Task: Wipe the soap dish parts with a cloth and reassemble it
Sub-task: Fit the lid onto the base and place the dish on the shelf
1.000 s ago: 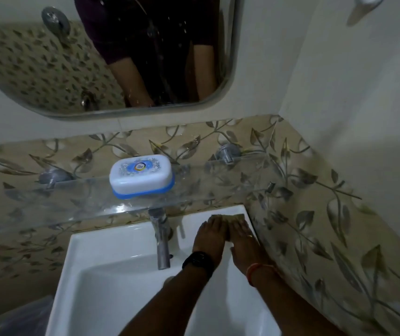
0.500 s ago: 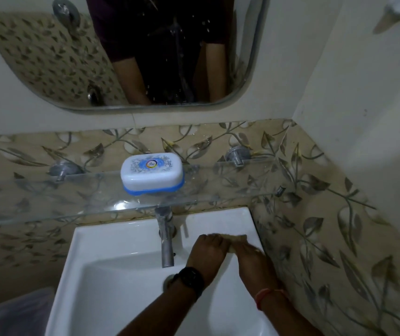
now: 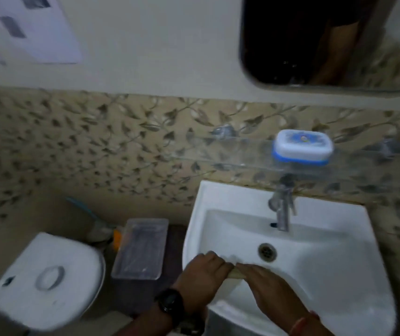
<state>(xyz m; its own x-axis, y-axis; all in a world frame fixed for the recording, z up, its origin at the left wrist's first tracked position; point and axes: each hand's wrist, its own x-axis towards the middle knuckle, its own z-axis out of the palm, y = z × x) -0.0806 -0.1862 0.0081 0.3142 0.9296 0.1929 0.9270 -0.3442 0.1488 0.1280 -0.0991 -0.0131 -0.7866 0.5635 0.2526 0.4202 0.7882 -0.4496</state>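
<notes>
Soap dish (image 3: 302,147), white lid sitting closed on its blue base, is standing on the glass shelf (image 3: 230,154) above the tap (image 3: 283,209); its contents are hidden. A clear box (image 3: 140,251) is lying between the toilet tank (image 3: 46,277) and the sink (image 3: 339,267), its contents too blurred to tell. Both hands are resting on the sink's front left rim, near the drain (image 3: 266,251) and well apart from the dish. The left hand (image 3: 202,275) is curling its fingers over one end of the tan cloth (image 3: 236,272); the right hand (image 3: 274,289) is lying on the other end with fingers nearly straight, pressing rather than gripping. The cloth is showing only in the gap between them. Open room is lying across the basin to the right and up toward the shelf; the box is crowding the rim on the left. Compared with half a second ago, the hands and cloth are sitting at the front left rim instead of the back right corner beside the tap, the view is pointing further left, and the dish is standing unmoved.
</notes>
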